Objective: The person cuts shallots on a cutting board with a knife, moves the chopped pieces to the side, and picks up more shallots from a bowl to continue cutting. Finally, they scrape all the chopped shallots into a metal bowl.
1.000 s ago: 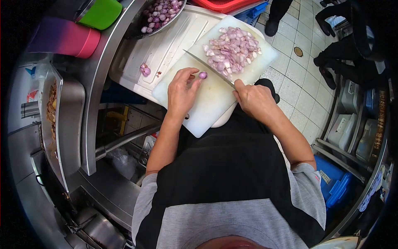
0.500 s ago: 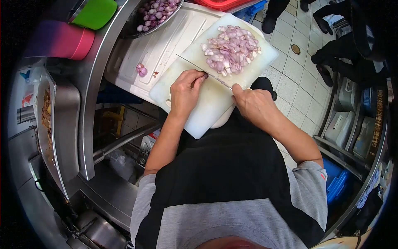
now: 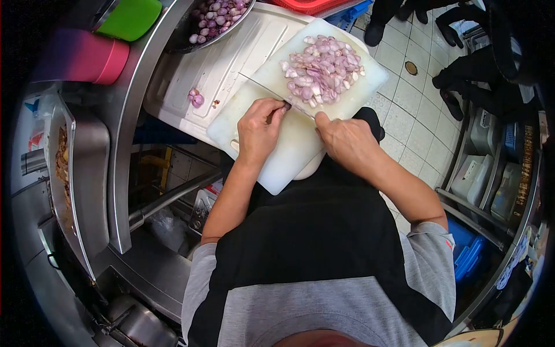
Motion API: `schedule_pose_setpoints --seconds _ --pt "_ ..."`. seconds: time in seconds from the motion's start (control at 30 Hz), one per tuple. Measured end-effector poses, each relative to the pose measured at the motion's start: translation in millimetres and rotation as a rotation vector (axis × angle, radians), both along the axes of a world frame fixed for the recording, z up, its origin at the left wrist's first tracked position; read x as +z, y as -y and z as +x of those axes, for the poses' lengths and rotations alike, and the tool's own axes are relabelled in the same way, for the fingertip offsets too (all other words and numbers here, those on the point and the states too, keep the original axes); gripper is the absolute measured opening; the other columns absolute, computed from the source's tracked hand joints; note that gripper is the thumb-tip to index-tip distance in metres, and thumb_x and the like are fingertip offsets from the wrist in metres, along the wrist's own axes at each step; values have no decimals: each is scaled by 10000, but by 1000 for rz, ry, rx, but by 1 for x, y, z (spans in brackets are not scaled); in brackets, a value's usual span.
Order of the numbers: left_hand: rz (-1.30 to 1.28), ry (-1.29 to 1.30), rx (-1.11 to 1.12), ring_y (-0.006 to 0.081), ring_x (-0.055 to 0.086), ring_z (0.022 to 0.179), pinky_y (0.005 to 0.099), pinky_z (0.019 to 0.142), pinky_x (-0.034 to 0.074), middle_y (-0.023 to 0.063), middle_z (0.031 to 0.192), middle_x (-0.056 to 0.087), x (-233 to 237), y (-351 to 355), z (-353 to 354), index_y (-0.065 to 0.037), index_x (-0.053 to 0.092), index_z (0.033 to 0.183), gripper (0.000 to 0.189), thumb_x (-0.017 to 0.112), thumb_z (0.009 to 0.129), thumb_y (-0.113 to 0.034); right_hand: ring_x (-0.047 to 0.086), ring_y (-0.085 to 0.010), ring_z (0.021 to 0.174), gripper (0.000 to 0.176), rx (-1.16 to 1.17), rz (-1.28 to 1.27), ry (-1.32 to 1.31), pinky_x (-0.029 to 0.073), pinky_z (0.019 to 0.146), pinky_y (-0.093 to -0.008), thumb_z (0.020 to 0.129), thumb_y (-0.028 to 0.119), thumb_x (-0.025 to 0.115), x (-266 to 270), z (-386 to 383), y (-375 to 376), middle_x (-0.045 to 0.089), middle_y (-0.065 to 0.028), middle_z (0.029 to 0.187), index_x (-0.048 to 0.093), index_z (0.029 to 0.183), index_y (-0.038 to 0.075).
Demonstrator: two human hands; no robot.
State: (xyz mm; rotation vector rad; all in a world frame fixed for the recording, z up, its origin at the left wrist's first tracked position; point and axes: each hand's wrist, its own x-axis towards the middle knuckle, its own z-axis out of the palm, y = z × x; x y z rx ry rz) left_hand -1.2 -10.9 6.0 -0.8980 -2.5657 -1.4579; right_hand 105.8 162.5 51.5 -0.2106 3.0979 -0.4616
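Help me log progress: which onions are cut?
The heaped onions on the cutting board: they're in pieces, while those in the bowl and on the tray look whole.

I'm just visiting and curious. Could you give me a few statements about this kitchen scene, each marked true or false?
1. The right hand holds a knife. True.
2. The cut shallots lie in the metal bowl. False: the cut shallots are heaped on the cutting board.
3. The metal bowl holds uncut shallots. True.
4. The left hand lies flat. False: the left hand pinches a small dark piece, mostly hidden, beside the blade.
5. The apron is white. False: the apron is black.
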Motion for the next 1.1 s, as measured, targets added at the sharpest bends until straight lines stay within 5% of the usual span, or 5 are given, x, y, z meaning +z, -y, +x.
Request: schedule_pose_setpoints --seconds 1.1 --pt "38 -25 27 232 682 741 311 680 548 111 879 677 -5 0 0 -7 676 881 94 716 797 -14 657 -334 571 68 27 0 51 519 512 -437 874 71 486 9 -12 -2 614 -158 585 462 888 9"
